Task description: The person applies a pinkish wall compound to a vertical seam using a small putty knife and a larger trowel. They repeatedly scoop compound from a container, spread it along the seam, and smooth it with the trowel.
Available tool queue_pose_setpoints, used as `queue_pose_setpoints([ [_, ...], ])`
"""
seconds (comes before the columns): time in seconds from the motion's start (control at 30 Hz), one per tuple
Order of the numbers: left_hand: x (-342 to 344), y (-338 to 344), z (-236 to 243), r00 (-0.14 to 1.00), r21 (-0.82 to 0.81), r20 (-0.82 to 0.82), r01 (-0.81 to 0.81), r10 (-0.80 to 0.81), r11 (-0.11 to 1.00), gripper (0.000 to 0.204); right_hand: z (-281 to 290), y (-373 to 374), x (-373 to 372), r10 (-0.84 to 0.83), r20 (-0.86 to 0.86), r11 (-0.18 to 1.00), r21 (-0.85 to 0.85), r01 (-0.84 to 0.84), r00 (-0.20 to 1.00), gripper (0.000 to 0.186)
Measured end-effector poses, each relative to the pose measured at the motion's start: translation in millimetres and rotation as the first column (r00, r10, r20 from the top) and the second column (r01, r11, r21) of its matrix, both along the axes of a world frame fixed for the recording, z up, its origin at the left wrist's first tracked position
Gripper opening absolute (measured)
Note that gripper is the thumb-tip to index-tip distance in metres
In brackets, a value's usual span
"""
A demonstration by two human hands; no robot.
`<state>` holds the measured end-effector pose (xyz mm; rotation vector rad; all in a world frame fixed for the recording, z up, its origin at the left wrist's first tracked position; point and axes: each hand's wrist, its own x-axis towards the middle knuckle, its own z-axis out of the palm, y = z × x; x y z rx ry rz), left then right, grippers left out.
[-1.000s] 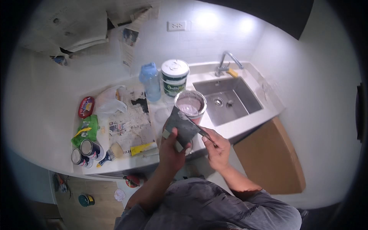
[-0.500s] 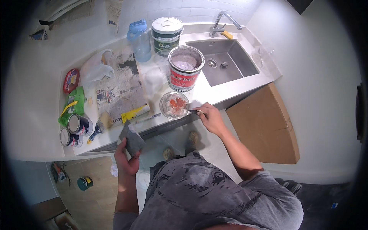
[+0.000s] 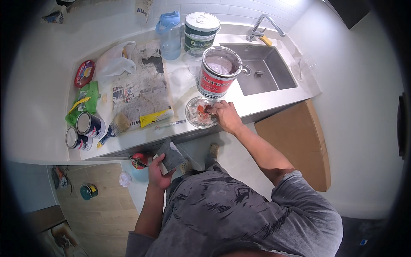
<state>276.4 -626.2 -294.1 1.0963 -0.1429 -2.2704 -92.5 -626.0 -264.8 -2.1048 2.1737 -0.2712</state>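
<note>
— What do we see the hands doing?

— Our left hand (image 3: 157, 175) hangs low, below the counter edge, clenched around a grey flat tile-like piece (image 3: 171, 155) smeared with pale patches. The thumb lies along one side and the fingers wrap under it.

— And the right?

— Our right hand (image 3: 225, 116) reaches onto the white countertop (image 3: 47, 124) and rests over the rim of a round can lid (image 3: 199, 112) lying flat near the counter's front edge. The fingers are curled and pinched together as if on something thin, but we cannot tell what, or whether anything is truly in the grip.

— What is in the lid?

— Whitish residue with a red-orange smear where our fingertips meet it.

— The containers?

— Just behind the lid stands an open red-labelled paint can (image 3: 216, 77), pale paint coating its inside. Behind that we see a lidded white bucket with a dark band (image 3: 200, 32) and a blue-capped clear jug (image 3: 170, 35). Two small closed tins (image 3: 83, 129) sit at the left front corner, beside a green packet (image 3: 83, 103). Stained newspaper (image 3: 139, 88) covers the middle, a crumpled plastic bag (image 3: 112, 63) at its far corner. The steel sink (image 3: 265, 73) lies to the right.
</note>
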Motion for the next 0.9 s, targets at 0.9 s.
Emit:
queue_pose_setpoints([
  [0.9, -94, -18, -46, 0.886, -0.119, -0.091, 0.443, -0.454, 0.888, 0.041, 16, 11, 15, -0.004, -0.032, 0.994, 0.113, 0.008, 0.999, 0.036],
])
